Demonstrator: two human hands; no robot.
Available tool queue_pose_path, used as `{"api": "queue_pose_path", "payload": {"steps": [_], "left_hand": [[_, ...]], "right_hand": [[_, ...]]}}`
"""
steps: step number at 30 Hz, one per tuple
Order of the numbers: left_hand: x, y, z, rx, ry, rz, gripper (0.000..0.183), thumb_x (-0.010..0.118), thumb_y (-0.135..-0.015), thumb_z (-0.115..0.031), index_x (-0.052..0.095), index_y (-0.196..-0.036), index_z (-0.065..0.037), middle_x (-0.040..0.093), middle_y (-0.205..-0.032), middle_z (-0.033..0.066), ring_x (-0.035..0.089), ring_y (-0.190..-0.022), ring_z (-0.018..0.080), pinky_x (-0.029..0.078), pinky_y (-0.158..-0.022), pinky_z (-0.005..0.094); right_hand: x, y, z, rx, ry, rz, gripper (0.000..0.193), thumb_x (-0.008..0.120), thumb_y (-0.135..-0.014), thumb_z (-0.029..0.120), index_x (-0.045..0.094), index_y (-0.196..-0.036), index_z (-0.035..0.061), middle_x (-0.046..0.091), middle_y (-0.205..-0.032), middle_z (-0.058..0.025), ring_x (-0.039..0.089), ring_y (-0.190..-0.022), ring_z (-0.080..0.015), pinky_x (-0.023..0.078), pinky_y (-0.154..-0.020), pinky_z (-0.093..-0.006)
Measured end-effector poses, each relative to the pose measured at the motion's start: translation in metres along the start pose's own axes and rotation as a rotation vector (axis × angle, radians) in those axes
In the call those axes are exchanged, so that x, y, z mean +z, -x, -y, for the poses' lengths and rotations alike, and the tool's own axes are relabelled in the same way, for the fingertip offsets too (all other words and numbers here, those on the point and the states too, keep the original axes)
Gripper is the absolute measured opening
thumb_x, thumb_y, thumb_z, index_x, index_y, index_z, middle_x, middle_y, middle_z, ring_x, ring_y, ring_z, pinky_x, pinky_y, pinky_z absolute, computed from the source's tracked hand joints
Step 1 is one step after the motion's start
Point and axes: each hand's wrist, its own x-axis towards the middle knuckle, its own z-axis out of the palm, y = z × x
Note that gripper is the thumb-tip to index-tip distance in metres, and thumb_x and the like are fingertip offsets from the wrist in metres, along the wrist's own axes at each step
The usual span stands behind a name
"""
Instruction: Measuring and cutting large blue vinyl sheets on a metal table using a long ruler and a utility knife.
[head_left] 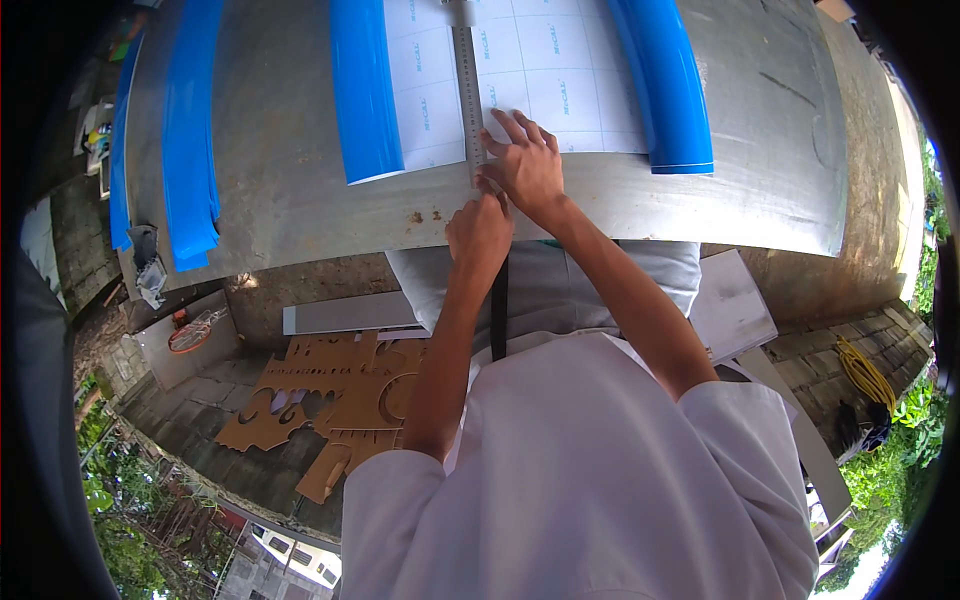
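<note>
I see sheet-metal tabletop [275,185], outdoor brick paving [200,432]. R hand [530,176] splayed by steel ruler [465,95]; L hand [480,235] curled, can't tell grip.

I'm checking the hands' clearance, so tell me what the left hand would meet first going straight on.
Most likely the right hand, whose thumb side lies just ahead of the left hand, beside the metal ruler. Whether the hands already touch is unclear.

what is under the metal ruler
Under the metal ruler lies a white sheet with blue grid lines; the ruler's near end reaches past the sheet over the grey table. The strip directly beneath is covered, unseen.
</note>
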Motion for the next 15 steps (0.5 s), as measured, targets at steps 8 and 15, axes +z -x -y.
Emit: {"api": "queue_pose_path", "payload": {"steps": [8, 15], "left_hand": [[-0.0003, -0.0019, 0.0006, -0.007, -0.003, 0.013, 0.051, 0.043, -0.098, -0.029, 0.042, -0.132, 0.009, 0.067, -0.080, 0.0242, 0.067, -0.075, 0.0432, 0.053, -0.069, 0.0528], [0.0003, -0.0016, 0.0000, -0.005, -0.012, 0.000, 0.050, 0.044, -0.098, -0.028, 0.043, -0.132, 0.009, 0.067, -0.079, 0.0231, 0.067, -0.074, 0.0427, 0.054, -0.069, 0.0525]], "right_hand": [[0.0003, -0.0008, 0.0000, -0.005, 0.000, -0.006, 0.049, 0.071, -0.079, 0.038, 0.063, -0.124, 0.0197, 0.042, -0.146, -0.0043, 0.036, -0.137, -0.0279, 0.032, -0.108, -0.0469], [-0.0006, -0.0004, -0.0002, 0.002, -0.016, -0.004, 0.050, 0.072, -0.078, 0.036, 0.062, -0.124, 0.0201, 0.042, -0.146, -0.0039, 0.036, -0.137, -0.0277, 0.033, -0.108, -0.0474]]}}
